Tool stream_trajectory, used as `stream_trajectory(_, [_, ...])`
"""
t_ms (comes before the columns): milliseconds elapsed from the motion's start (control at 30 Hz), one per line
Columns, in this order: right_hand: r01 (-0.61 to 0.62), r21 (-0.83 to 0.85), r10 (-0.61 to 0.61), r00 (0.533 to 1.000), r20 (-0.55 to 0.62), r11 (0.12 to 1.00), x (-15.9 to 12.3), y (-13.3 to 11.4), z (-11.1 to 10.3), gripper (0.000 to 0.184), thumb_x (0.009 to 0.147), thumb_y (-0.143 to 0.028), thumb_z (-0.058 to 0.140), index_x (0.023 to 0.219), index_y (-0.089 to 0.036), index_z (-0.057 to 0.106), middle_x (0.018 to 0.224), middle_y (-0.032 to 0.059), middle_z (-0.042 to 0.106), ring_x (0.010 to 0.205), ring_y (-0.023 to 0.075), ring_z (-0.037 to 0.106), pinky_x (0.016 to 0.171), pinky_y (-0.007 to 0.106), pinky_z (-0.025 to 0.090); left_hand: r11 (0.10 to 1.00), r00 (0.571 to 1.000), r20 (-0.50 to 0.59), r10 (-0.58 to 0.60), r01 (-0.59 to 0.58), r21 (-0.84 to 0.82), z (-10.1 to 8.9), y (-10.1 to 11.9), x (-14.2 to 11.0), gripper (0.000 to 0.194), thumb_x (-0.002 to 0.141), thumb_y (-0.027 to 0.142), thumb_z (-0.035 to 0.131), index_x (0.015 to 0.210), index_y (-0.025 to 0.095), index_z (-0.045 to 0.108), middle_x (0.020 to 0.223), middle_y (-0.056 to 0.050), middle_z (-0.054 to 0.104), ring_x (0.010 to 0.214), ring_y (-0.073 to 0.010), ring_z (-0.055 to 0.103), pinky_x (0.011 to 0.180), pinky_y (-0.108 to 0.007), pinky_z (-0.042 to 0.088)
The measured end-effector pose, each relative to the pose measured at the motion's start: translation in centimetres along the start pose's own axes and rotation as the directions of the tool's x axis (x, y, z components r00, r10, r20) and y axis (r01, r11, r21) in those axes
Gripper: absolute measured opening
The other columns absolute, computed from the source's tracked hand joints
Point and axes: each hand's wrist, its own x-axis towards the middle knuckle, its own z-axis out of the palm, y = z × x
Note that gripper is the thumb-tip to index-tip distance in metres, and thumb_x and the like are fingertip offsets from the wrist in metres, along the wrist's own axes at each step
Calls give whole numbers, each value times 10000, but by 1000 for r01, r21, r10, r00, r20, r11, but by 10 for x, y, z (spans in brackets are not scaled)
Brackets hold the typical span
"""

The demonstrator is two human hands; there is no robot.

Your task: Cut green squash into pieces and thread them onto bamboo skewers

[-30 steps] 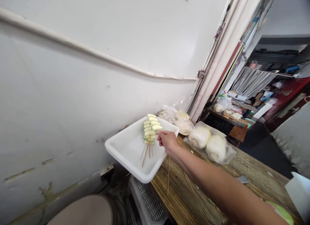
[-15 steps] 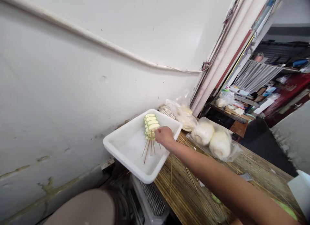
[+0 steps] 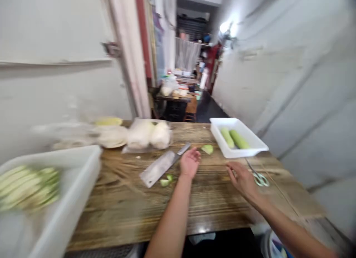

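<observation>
My left hand (image 3: 190,162) is over the wooden table, palm turned up, fingers loosely bent and nothing in it. Beside it lies a cleaver (image 3: 158,168), its handle close to the fingers. Small green vegetable offcuts (image 3: 164,182) rest near the blade, and a larger end piece (image 3: 207,149) sits beyond the hand. My right hand (image 3: 242,178) is above the table's right part, thumb apart from the bent fingers and visibly holding nothing. In front of it stands a white tray (image 3: 244,153) with two zucchini (image 3: 239,139). Green-handled scissors (image 3: 261,179) lie to its right.
At left, a white tray (image 3: 90,172) contains blurred sliced zucchini (image 3: 27,185). Blurred skewers (image 3: 116,172) lie on the wooden table (image 3: 125,213). Bagged white round vegetables (image 3: 147,135) and further bags line the back. Walls stand on both sides; a passage opens ahead.
The view has swung right, from the tray of skewered slices to the table's middle. A hand that was at those skewers is away from them; both hands now show over the table.
</observation>
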Motion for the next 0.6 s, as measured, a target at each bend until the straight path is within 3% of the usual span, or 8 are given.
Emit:
stream_trajectory(100, [-299, -361, 323, 946, 8, 883, -60, 88, -38, 249, 856, -271, 468, 939, -144, 665, 950, 114, 665, 897, 240, 586, 826, 369, 436, 997, 999, 15, 40, -41, 65, -2, -1, 6, 246, 749, 287, 520, 854, 114, 658, 760, -73, 638, 753, -157, 601, 703, -289, 465])
stream_trajectory(200, [-412, -453, 492, 868, 71, 791, -100, 132, -60, 209, 842, -291, 512, 912, -172, 670, 931, 82, 662, 879, 225, 581, 821, 341, 420, 974, 994, -19, 109, -103, 200, -5, 4, 6, 221, 709, 264, 561, 853, 130, 662, 751, -56, 649, 757, -151, 604, 707, -281, 465])
stream_trajectory(367, [-478, -451, 547, 837, 26, 754, -121, 152, -68, 258, 872, -312, 471, 944, -139, 649, 935, 110, 643, 898, 214, 570, 826, 306, 401, 936, 987, -62, 150, -122, 331, -8, 2, -2, 276, 683, 295, 566, 874, 121, 661, 762, -59, 655, 771, -156, 606, 707, -281, 476])
stream_trajectory(467, [-469, -500, 604, 783, 146, 728, -117, 157, -71, 253, 880, -297, 453, 908, -134, 643, 893, 118, 649, 847, 213, 598, 753, 293, 422, 892, 973, -64, 220, -174, 417, -11, -1, 0, 272, 673, 321, 582, 857, 135, 656, 746, -44, 651, 757, -144, 603, 713, -276, 478])
stream_trajectory(533, [-456, -522, 636, 734, 236, 720, -112, 161, -74, 258, 884, -219, 415, 845, -110, 645, 827, 135, 660, 759, 217, 626, 671, 295, 431, 815, 954, -45, 297, -228, 533, -13, -5, 2, 259, 665, 320, 622, 864, 156, 648, 740, -23, 643, 743, -129, 598, 710, -262, 473])
stream_trajectory(600, [-462, -524, 653, 709, 267, 716, -107, 164, -74, 252, 854, -145, 415, 806, -69, 651, 750, 170, 663, 690, 245, 641, 598, 307, 425, 660, 923, 2, 386, -277, 698, -14, -13, 6, 295, 649, 323, 670, 901, 174, 638, 778, -17, 642, 761, -133, 595, 725, -269, 469])
